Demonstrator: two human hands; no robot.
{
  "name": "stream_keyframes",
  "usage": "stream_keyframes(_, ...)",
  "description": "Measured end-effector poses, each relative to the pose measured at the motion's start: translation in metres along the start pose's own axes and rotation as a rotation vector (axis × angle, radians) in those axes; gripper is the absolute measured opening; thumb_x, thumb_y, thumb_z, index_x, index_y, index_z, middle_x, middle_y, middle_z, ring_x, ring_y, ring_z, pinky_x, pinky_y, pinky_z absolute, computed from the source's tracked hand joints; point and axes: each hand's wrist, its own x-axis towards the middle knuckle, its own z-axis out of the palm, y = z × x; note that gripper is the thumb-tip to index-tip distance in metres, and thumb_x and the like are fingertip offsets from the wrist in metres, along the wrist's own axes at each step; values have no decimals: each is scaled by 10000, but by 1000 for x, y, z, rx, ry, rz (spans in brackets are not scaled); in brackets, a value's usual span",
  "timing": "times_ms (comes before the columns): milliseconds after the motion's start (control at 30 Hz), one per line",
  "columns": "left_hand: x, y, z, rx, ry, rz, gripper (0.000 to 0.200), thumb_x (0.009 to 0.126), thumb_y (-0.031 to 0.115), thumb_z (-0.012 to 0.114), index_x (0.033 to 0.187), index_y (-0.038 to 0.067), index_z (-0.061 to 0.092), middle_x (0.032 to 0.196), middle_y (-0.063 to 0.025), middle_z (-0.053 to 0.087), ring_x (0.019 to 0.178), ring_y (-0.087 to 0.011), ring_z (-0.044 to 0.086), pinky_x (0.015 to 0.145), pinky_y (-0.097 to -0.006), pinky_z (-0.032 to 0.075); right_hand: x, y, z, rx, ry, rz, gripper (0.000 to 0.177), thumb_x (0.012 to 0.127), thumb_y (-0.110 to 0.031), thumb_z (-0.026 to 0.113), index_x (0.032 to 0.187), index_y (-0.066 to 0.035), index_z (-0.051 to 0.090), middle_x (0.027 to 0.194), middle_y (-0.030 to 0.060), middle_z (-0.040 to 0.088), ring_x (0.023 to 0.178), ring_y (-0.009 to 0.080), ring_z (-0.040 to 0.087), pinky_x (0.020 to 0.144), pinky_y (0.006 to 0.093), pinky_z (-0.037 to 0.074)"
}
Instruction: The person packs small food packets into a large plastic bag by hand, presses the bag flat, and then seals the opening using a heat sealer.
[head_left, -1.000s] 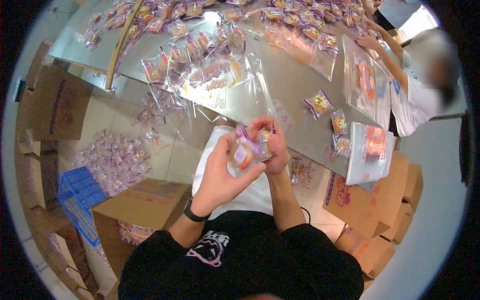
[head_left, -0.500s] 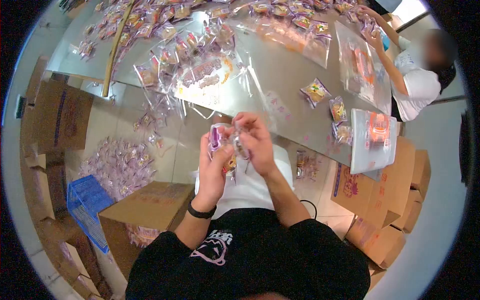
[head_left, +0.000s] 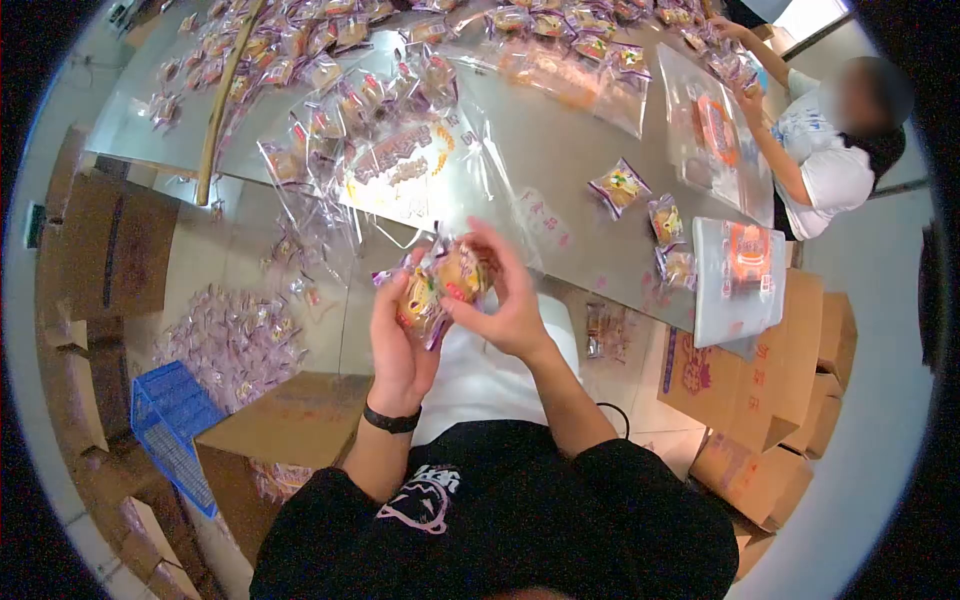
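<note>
My left hand (head_left: 398, 352), with a dark band at the wrist, is closed around a wrapped pastry packet (head_left: 421, 303) in clear and purple film. Another wrapped pastry packet (head_left: 463, 272) sits between the thumb and fingers of my right hand (head_left: 514, 312). The two packets are side by side and seem to touch, in front of the table's near edge. Just beyond them, a large clear printed bag (head_left: 400, 180) lies on the table, with several wrapped pastries inside its far end.
Many wrapped pastries (head_left: 300, 50) cover the far part of the metal table (head_left: 560, 210). A wooden stick (head_left: 228, 100) lies across its left side. Flat bags (head_left: 738, 280) are stacked at right, near a co-worker (head_left: 815, 165). Cartons (head_left: 745, 370) and a blue crate (head_left: 175, 420) stand below.
Both packets have turned so their printed faces show. My right hand has opened wider around its packet, and my left hand has shifted slightly left. The co-worker's hands have moved a little.
</note>
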Motion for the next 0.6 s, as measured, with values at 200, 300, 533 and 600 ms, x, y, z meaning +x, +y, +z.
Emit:
stream_keyframes(200,6,-5,-17,11,78,82,321,1033,257,553,1286,63,583,1202,-71,650,1165,-184,605,1005,-395,479,4,15,1,329,105,23,565,927,-148,685,1402,14,428,1256,117,602,1188,209,593,1054,357,453)
stream_keyframes(300,4,-5,-12,27,54,117,293,1033,249,556,1259,65,593,1217,-65,655,1158,-182,611,1018,-383,475,4,10,4,611,155,164,458,990,-186,610,1371,10,448,1213,108,623,1151,182,603,1009,329,474)
stream_keyframes(533,4,-7,-9,48,89,191,335,1049,290,531,1282,52,579,1254,-80,654,1175,-192,614,1052,-367,457,4,19,5,569,203,280,407,984,-151,639,1342,-25,493,1168,80,626,1042,128,599,917,274,495)
stream_keyframes(600,3,-5,-9,32,66,160,343,1058,299,514,1282,45,566,1254,-87,647,1179,-197,608,1052,-370,455,6,12,9,421,310,112,426,952,-104,682,1332,-31,504,1142,68,624,1028,126,597,910,283,498)
